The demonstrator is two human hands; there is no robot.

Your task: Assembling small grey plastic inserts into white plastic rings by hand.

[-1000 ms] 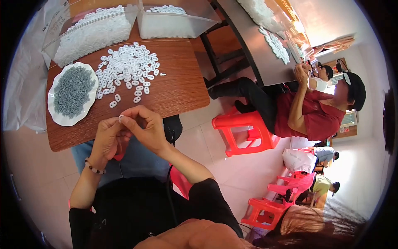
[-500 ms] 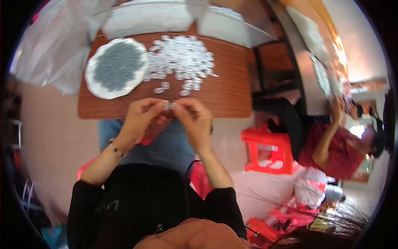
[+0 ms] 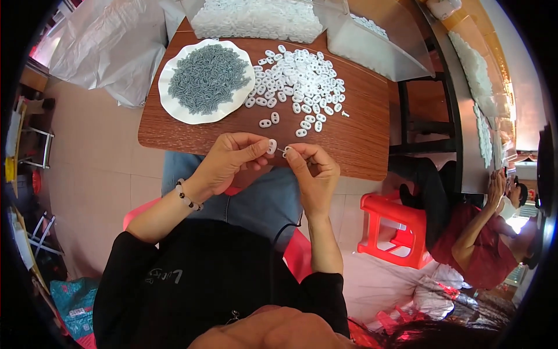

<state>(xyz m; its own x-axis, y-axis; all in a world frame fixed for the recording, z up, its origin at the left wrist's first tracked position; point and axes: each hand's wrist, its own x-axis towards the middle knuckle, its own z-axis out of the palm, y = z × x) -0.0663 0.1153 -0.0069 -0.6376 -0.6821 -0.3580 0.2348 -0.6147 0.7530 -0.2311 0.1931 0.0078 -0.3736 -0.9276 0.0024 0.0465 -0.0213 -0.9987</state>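
Left hand (image 3: 225, 161) pinches a white two-holed plastic oval (image 3: 272, 146) (seemingly leaving holes clear), right hand (image 3: 317, 179) a small white part-hidden piece (image 3: 286, 152).

Pale tiled floor (image 3: 107, 154) | red plastic stool (image 3: 381, 206) | grey-topped side table (image 3: 468, 131) | probably whitish wall (image 3: 504, 38)

Plate (image 3: 200, 118) and oval pieces (image 3: 305, 75) are shown white, slender pieces (image 3: 209, 78) grey; the brown tabletop (image 3: 357, 139) is streaked with darker grain.
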